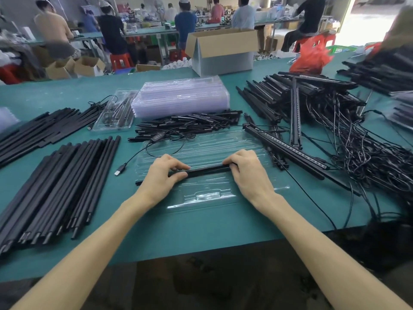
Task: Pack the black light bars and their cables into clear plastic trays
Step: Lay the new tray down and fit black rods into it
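Observation:
A clear plastic tray [207, 193] lies flat on the green table in front of me. Across its middle lies a black light bar [206, 170]. My left hand [163, 177] pinches the bar near its left end and my right hand [248, 171] grips its right end, both pressing it onto the tray. A thin black cable with a USB plug [120, 170] and an inline controller [158, 137] runs over the tray's far left corner. Another light bar [288, 148] with a row of LEDs lies at the tray's right.
A stack of empty clear trays [181, 97] stands behind, with a filled tray [115, 113] to its left. Black rods [60, 184] lie in rows on the left, short black pieces [187, 124] in the middle, tangled bars and cables [357, 148] on the right. People sit at benches behind.

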Demonstrator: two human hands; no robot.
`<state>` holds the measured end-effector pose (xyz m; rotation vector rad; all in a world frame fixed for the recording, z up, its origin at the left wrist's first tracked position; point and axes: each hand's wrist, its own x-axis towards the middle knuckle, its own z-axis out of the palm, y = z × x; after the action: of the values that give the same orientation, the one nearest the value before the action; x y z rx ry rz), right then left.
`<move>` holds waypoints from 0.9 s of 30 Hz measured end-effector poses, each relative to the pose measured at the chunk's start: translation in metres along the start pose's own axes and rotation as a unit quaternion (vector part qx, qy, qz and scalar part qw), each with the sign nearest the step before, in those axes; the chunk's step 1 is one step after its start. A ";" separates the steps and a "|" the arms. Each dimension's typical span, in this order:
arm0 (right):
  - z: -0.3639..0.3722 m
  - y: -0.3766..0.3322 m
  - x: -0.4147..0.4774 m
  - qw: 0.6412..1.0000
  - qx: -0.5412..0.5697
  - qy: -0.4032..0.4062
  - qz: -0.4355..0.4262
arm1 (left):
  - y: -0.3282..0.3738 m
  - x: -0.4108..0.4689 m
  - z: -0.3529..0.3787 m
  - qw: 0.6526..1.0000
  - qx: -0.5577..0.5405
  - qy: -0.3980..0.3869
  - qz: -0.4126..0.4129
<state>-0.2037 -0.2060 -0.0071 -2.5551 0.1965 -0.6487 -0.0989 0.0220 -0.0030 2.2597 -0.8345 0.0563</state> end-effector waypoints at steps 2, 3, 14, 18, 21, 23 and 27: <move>0.001 -0.001 -0.001 1.000 -0.015 -0.010 -0.014 | -0.001 0.001 -0.002 1.000 -0.022 -0.006 -0.015; 0.001 -0.001 -0.002 0.999 -0.023 -0.016 -0.024 | -0.002 0.001 -0.003 0.999 -0.028 -0.006 -0.020; 0.010 -0.007 -0.012 0.991 -0.115 -0.051 -0.049 | -0.008 -0.004 -0.005 1.000 -0.005 0.021 0.004; 0.009 -0.009 -0.012 0.990 -0.124 -0.043 -0.041 | -0.007 -0.006 -0.003 1.000 -0.011 0.024 0.013; 0.008 -0.008 -0.012 0.993 -0.112 -0.028 -0.019 | -0.006 -0.007 -0.004 0.999 -0.004 0.021 0.027; 0.007 -0.009 -0.011 0.997 -0.078 -0.013 0.005 | -0.004 -0.009 -0.004 0.999 0.018 0.012 0.040; 0.005 -0.009 -0.009 0.997 -0.080 -0.020 0.002 | 0.000 -0.009 -0.005 0.992 0.095 0.012 0.084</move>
<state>-0.2088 -0.1936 -0.0101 -2.7167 0.2488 -0.6027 -0.1056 0.0304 -0.0012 2.3543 -1.0422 0.2502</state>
